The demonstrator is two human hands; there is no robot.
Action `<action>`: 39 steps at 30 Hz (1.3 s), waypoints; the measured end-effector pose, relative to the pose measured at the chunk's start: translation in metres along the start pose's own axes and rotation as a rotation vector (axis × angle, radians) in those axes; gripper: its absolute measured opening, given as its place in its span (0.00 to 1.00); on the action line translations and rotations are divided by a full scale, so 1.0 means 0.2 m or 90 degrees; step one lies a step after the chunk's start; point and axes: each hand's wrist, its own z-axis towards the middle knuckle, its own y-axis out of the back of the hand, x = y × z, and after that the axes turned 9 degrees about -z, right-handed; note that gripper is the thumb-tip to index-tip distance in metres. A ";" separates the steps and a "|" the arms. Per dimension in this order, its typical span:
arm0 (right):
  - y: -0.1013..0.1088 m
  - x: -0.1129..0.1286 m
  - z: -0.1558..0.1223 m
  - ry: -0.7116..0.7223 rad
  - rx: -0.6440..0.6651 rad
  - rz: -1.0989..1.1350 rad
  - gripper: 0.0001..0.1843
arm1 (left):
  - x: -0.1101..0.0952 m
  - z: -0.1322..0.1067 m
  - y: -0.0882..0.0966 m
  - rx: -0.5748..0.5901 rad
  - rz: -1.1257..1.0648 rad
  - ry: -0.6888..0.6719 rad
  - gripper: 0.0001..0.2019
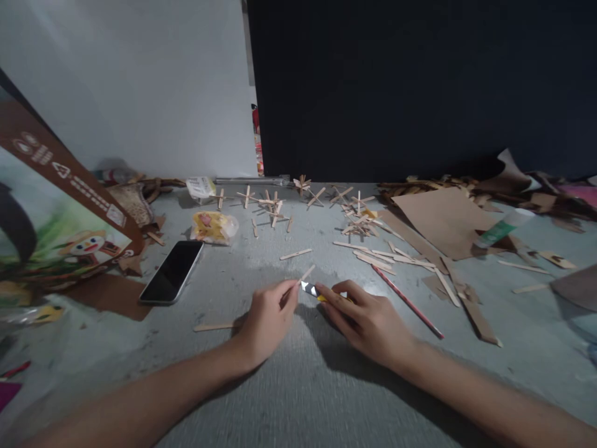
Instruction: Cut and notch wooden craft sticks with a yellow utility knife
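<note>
While the left hand [273, 314] pinches a wooden stick [308, 272] right of the phone [171, 274], the right hand [373, 320] has its grip clasped around a utility knife [321, 297], its blade [306, 287] near the stick. Farther right of the phone, a red pencil [408, 302] lies on the counter [261, 404], and 1 packet [212, 228] sits just beyond the phone.

I see room between the phone [172, 274] and left hand [270, 317]; a red pencil [408, 303] and loose sticks [374, 261] obstruct beyond the right hand [370, 317].

Hands [271, 316] hold stick [308, 272] and, apparently, a cutter [310, 289]
</note>
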 end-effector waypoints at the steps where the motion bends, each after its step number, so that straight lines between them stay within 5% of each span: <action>1: 0.00 0.00 0.00 0.002 0.003 -0.007 0.22 | 0.00 0.00 0.00 0.003 0.010 -0.007 0.13; 19: 0.00 0.04 -0.01 -0.009 0.083 -0.030 0.22 | 0.05 0.02 0.02 0.124 0.163 0.006 0.15; 39: 0.01 0.06 -0.01 0.023 0.063 -0.167 0.21 | 0.05 0.04 0.01 0.110 0.134 0.045 0.18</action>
